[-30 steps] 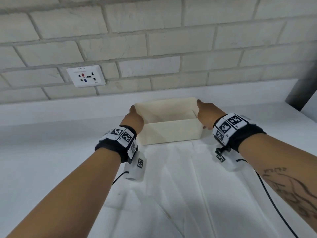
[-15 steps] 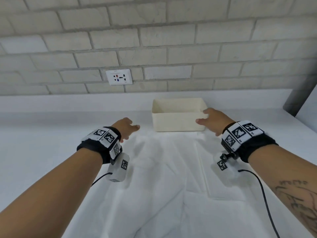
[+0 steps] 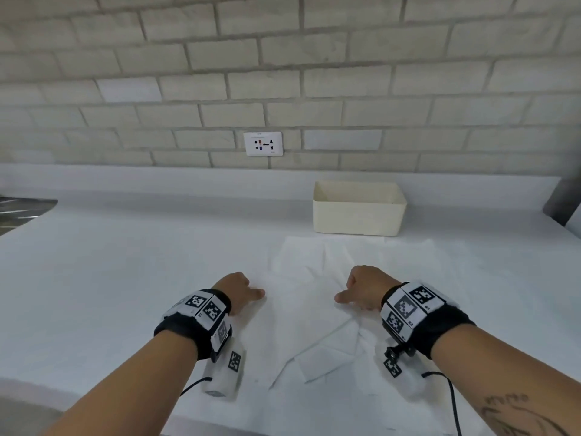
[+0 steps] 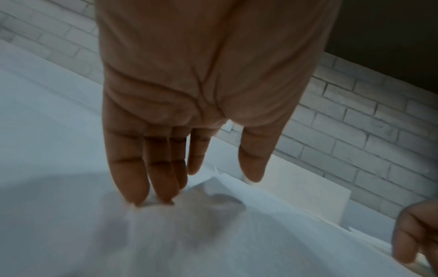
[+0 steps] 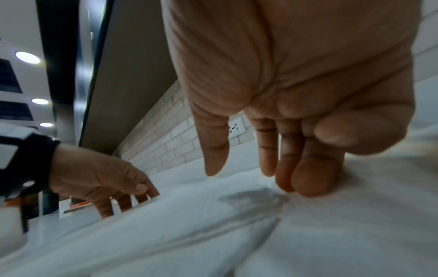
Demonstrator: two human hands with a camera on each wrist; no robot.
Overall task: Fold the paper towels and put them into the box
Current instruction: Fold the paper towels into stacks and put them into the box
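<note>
The white counter (image 3: 110,278) carries the spread paper towels (image 3: 317,309), which lie directly in front of the cream box (image 3: 358,215). The left hand (image 3: 237,291) and right hand (image 3: 361,291) rest straight fingertips on the towels' left and right portions, gripping nothing.

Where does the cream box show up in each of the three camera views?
Head: the cream box stands upper right of centre, against the backsplash, beyond the paper towels.
Left wrist: a pale box at right, past the thumb, below the brick wall.
Right wrist: not in it.
Shared landmark: the wall socket, also seen in the right wrist view between thumb and fingers.
</note>
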